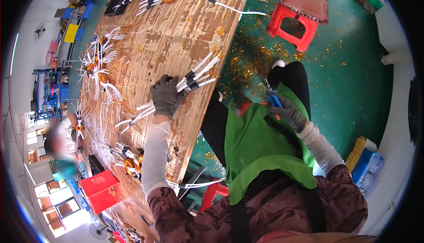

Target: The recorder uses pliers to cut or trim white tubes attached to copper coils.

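Left hand (166, 98) holds long white wires (204, 70) pointing to two o'clock; right hand (289, 112), farther off at their four o'clock, holds blue-handled metal pliers (275, 100).

The left hand (167, 96) and the right hand (289, 114) wear dark grey, close-fitting gloves (164, 106). Just behind the left grip a narrow strip of bare wrist shows, then a pale, wrinkled sleeve cover (155, 161); a matching whitish cover (321, 148) lies behind the right grip. Farther back from both grips is a shiny, creased maroon top (282, 212) with black straps (240, 221). Between and behind the grips spreads a bright green apron (247, 141); black trousers (297, 76) and a white shoe (278, 64) show beyond the right grip.
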{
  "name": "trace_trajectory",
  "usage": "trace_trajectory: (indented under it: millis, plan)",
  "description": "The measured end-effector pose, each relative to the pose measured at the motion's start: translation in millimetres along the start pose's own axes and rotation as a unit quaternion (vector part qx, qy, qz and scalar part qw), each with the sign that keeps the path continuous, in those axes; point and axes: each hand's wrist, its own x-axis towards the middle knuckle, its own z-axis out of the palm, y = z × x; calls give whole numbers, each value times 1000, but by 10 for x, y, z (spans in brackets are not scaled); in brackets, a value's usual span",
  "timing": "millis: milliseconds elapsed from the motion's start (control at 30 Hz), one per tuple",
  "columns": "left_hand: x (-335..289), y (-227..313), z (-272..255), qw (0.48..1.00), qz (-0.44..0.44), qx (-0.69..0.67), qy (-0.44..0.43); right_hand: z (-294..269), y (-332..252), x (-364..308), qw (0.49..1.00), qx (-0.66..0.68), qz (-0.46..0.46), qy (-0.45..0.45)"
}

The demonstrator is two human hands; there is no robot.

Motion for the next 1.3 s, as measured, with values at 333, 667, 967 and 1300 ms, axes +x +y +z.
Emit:
trace_trajectory:
  millis: [333, 667, 967, 1300]
  plan:
    - [20, 164, -203, 988, -32, -26, -151, -144, 50, 203, 999, 52, 8, 7]
    - [149, 411, -621, 944, -15, -322, 72, -161, 28, 251, 997, 65, 7, 36]
    - [782, 1094, -261, 964, 41, -261, 39, 51, -115, 456, 979, -137, -138, 66]
    - [654, 998, -517, 718, -131, -665, -160, 91, -722, 968, 883, -394, -251, 57]
